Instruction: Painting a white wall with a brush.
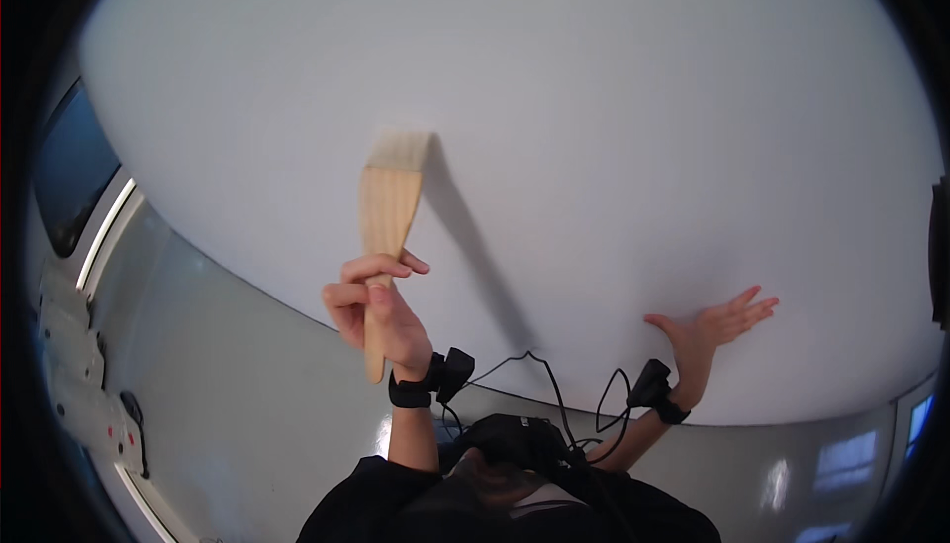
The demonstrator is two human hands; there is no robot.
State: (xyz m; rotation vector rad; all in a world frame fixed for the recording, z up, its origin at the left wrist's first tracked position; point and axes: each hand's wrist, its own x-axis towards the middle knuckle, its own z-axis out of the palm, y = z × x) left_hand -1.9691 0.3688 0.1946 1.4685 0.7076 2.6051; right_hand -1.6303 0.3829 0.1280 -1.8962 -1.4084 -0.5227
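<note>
My left hand (386, 305) grips a flat wide brush (390, 209) by its pale wooden handle, with the thumb across the front. The brush points away from me, and its light bristles (401, 150) meet a large plain white surface (594, 135). A long shadow runs from the bristle tips back towards me. To the right, my right hand (716, 328) holds nothing; its thumb and fingers are spread over the same surface. Whether it touches the surface, I cannot tell. Each wrist carries a black strapped-on device (456, 374).
Black cables (549, 372) loop between the wrist devices and my chest. Grey glossy floor (245, 365) shows beyond the white surface's curved edge. At left are a dark panel (78, 172), a bright light strip (107, 235) and pale equipment (82, 372). A black object (939, 254) stands at the right rim.
</note>
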